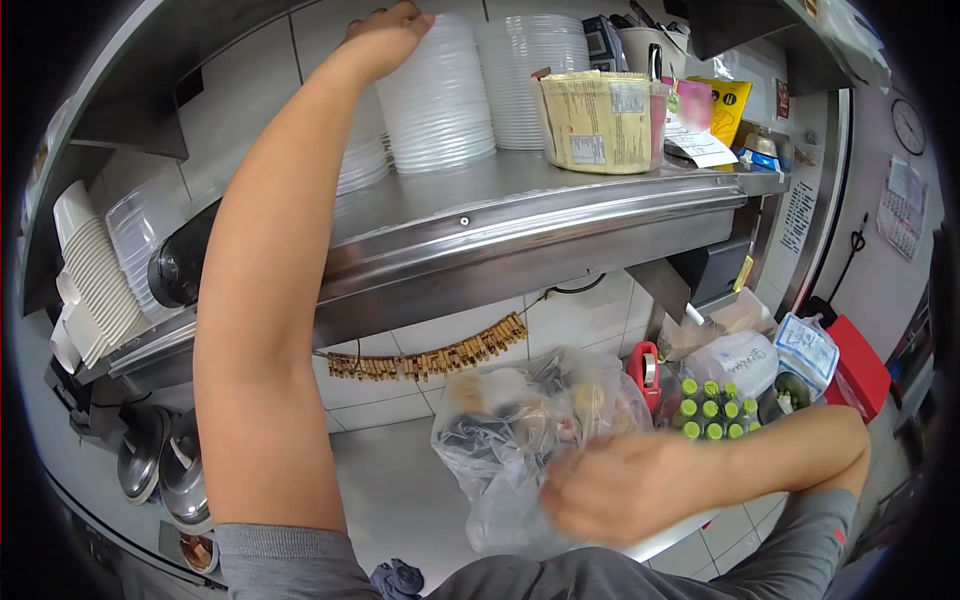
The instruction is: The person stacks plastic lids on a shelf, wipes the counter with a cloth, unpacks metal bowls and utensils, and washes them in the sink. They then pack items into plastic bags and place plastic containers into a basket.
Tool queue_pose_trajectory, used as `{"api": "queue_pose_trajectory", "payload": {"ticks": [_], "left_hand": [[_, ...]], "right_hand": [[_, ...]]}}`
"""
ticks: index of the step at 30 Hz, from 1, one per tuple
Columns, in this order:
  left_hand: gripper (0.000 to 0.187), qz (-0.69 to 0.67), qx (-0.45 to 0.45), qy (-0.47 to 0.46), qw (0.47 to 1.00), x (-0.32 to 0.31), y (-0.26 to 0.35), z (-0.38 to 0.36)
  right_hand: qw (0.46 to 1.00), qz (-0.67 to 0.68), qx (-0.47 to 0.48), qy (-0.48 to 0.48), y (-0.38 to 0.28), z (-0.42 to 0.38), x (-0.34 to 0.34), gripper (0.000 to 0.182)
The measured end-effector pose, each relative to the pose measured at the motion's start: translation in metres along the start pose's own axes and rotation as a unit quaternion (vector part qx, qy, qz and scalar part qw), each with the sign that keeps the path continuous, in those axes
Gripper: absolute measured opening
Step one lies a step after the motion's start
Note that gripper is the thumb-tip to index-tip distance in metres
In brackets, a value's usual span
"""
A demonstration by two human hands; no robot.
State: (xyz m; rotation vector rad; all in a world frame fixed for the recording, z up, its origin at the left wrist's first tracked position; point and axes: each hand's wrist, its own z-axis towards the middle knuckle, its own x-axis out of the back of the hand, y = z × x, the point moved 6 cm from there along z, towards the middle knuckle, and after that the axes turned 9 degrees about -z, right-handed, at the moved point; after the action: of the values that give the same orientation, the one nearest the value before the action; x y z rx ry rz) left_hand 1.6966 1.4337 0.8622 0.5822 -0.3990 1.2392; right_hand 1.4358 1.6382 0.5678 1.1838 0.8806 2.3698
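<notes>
"Starting at the left, what is there?"

"A leaning pile of white cups (108, 275). Then the left hand (388, 42) is way up high, right at the top edge of a tall stack of see-through tubs (437, 105) on the metal shelf (445, 192)."

"Is it grabbing them?"

"Its fingers are bent, but the tips are hidden, so I can't tell."

"What's lower down?"

"A row of little clips (430, 360) hangs under the shelf. Next, see-through bags (500, 440) with stuff inside sit on the metal counter (380, 480)."

"And the right hand (620, 490)?"

"It's by the bags, all blurry. I can't tell if it's touching or holding them."

"After that?"

"A red tape holder (638, 374), bottles with green caps (712, 410), then something big and red (850, 362)."
</notes>
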Motion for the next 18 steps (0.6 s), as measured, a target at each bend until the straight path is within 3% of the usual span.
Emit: {"api": "queue_pose_trajectory", "payload": {"ticks": [2,3,5,7,8,9,10,12,13,14,15,16,17,18], "left_hand": [[0.047,0.009,-0.005,-0.002,1.0,-0.001,0.0,-0.003],[0.046,0.022,-0.032,0.041,0.998,0.003,0.002,-0.006],[0.047,0.041,-0.05,0.08,0.995,0.012,-0.001,-0.014],[0.05,0.05,-0.106,0.075,0.99,0.026,0.0,-0.014],[0.05,0.066,-0.198,0.065,0.976,0.036,0.002,-0.012],[0.047,0.114,-0.096,0.022,0.989,0.054,0.02,-0.033],[0.041,0.091,-0.107,0.039,0.989,0.073,0.045,-0.073],[0.033,0.109,-0.306,0.062,0.944,0.101,0.068,-0.136],[0.032,0.008,-0.344,0.064,0.937,0.109,0.073,-0.172],[0.031,0.097,-0.32,0.093,0.938,0.119,0.075,-0.213],[0.031,0.097,-0.28,0.068,0.953,0.113,0.072,-0.273],[0.037,-0.062,-0.156,0.07,0.983,0.111,0.062,-0.336],[0.044,-0.208,-0.031,0.089,0.974,0.114,0.052,-0.38],[0.048,-0.114,-0.076,-0.09,0.987,0.109,0.058,-0.408]], "right_hand": [[0.996,0.003,-0.076,-0.047,0.035,-0.018,0.0,0.018],[0.989,0.015,-0.127,-0.073,0.051,-0.025,0.001,0.017],[0.982,0.03,-0.176,-0.057,0.07,-0.029,0.005,0.017],[0.974,0.052,-0.218,-0.045,0.083,-0.03,0.006,0.017],[0.971,0.058,-0.228,-0.041,0.085,-0.029,0.005,0.018],[0.968,0.069,-0.238,-0.039,0.085,-0.027,0.002,0.018],[0.966,0.091,-0.24,-0.033,0.083,-0.023,0.001,0.019],[0.962,0.129,-0.238,-0.028,0.073,-0.015,0.0,0.02],[0.958,0.145,-0.247,-0.021,0.066,-0.015,-0.002,0.021],[0.95,0.189,-0.247,-0.002,0.058,-0.018,-0.006,0.024],[0.95,0.199,-0.239,0.013,0.045,-0.021,-0.008,0.027],[0.943,0.214,-0.253,0.026,0.032,-0.028,-0.013,0.027],[0.937,0.222,-0.266,0.046,0.021,-0.033,-0.017,0.028],[0.893,0.291,-0.336,0.071,0.009,-0.05,-0.032,0.026]]}}
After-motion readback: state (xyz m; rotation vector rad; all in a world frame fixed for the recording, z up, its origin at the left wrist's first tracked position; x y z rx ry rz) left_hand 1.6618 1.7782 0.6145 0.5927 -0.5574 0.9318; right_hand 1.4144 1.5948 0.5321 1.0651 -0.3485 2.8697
